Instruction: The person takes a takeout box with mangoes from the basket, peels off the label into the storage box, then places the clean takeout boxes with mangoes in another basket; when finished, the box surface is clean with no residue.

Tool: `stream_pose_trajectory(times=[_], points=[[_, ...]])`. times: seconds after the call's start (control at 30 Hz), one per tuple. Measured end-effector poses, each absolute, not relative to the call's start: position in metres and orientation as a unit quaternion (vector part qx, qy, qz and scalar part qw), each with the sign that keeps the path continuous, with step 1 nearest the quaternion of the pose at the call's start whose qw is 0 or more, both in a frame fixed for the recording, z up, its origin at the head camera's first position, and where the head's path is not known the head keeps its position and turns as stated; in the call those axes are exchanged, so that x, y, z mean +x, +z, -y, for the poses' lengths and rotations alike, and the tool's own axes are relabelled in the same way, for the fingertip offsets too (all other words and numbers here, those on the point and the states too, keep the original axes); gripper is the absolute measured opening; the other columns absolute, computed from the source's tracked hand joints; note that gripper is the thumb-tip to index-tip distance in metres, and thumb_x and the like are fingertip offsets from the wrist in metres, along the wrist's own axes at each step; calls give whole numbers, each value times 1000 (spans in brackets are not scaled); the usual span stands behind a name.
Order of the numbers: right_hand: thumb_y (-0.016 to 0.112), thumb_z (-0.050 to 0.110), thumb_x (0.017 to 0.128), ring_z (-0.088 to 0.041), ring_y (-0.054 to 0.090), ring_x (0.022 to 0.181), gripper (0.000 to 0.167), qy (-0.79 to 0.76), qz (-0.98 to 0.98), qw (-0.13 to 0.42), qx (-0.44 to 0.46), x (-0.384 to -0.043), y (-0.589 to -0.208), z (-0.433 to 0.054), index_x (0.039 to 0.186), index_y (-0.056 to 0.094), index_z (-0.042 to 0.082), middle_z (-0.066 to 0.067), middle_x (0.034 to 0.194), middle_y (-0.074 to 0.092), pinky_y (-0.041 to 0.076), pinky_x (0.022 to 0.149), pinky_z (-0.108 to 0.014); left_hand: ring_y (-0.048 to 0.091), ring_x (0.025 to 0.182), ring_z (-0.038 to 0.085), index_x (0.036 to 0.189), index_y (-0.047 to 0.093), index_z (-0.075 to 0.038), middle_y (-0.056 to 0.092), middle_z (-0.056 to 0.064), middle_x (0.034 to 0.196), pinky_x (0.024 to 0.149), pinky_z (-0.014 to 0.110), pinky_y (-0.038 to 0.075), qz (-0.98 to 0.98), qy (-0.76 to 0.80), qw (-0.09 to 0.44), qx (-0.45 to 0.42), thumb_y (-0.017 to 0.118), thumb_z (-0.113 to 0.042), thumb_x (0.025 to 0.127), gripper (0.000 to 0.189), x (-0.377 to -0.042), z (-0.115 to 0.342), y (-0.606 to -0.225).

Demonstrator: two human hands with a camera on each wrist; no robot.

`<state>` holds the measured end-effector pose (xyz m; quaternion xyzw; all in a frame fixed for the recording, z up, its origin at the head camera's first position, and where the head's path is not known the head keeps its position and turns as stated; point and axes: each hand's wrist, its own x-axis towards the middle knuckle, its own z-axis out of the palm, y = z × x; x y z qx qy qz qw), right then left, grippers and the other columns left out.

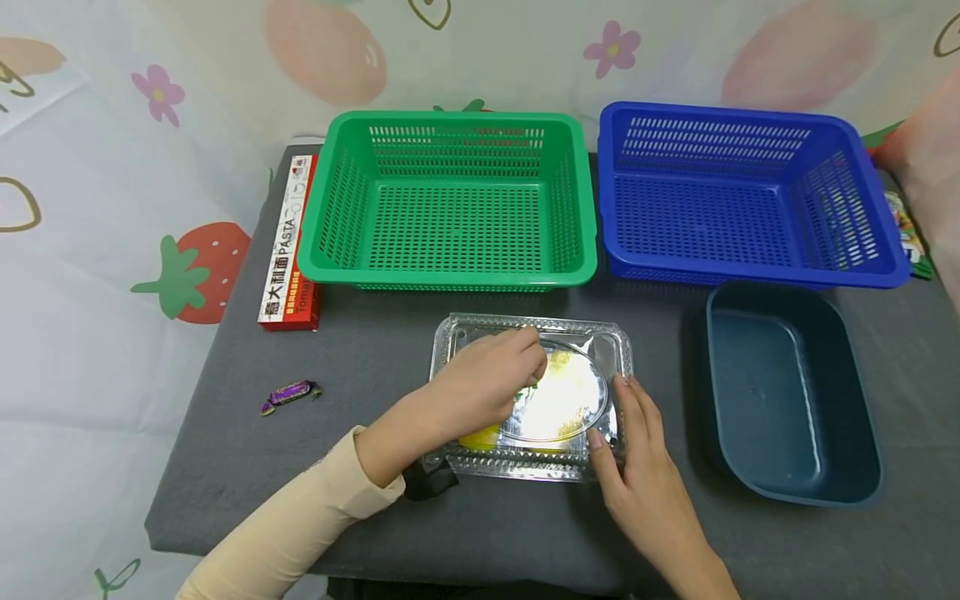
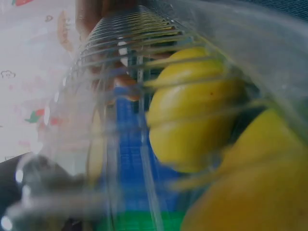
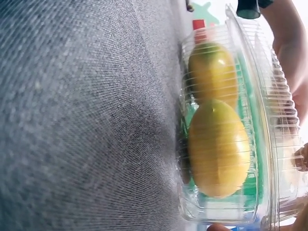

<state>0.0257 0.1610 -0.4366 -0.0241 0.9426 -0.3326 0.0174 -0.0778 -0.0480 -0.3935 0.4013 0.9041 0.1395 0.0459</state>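
Observation:
A clear plastic container [image 1: 525, 472] lies on the grey cloth in front of me. Two yellow fruits, mango-like with greenish ends, show through its wall: one fruit [image 3: 219, 149] is nearer in the right wrist view, another fruit [image 3: 211, 70] behind it. My left hand [image 1: 491, 375] rests on the lid with curled fingers; its fingertips are hidden. At the right end, my right hand [image 1: 637, 450] holds the container's corner, thumb at the front and fingers along the side. The left wrist view, blurred, looks through the ribbed wall at a yellow fruit [image 2: 192, 110].
Behind the container stand a green basket [image 1: 450, 279] and a blue basket [image 1: 757, 271]. A dark blue-grey tub [image 1: 862, 400] is to the right. On the left are a red-and-white pasta box [image 1: 288, 250] and a purple wrapped candy [image 1: 290, 393]. A colourful packet [image 1: 907, 233] lies beside the blue basket.

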Motion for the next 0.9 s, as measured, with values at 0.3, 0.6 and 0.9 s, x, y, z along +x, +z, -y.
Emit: stream_pose_trajectory(times=[0.3, 0.6, 0.9], points=[[51, 34, 98, -37, 39, 133, 67, -331, -943, 13, -25, 26, -438, -160, 154, 17, 21, -12, 155, 21, 40, 95, -61, 47, 78, 12, 92, 57, -12, 49, -2, 91, 68, 23, 43, -908, 96, 38, 406, 62, 8, 76, 26, -78, 47, -394], [51, 32, 98, -37, 40, 131, 67, -328, -944, 10, -25, 26, -438, -160, 154, 18, 20, -12, 155, 21, 42, 94, -61, 41, 75, 14, 89, 52, -11, 46, 0, 87, 64, 24, 36, -900, 134, 41, 413, 56, 6, 84, 19, -78, 55, -387], [52, 35, 98, -37, 42, 130, 67, -328, -945, 14, -19, 26, -439, -161, 154, 19, 20, -11, 155, 21, 43, 93, -60, 41, 84, 15, 87, 48, -12, 44, 0, 87, 73, 26, 36, -896, 175, 37, 407, 49, 9, 87, 22, -77, 62, -375]])
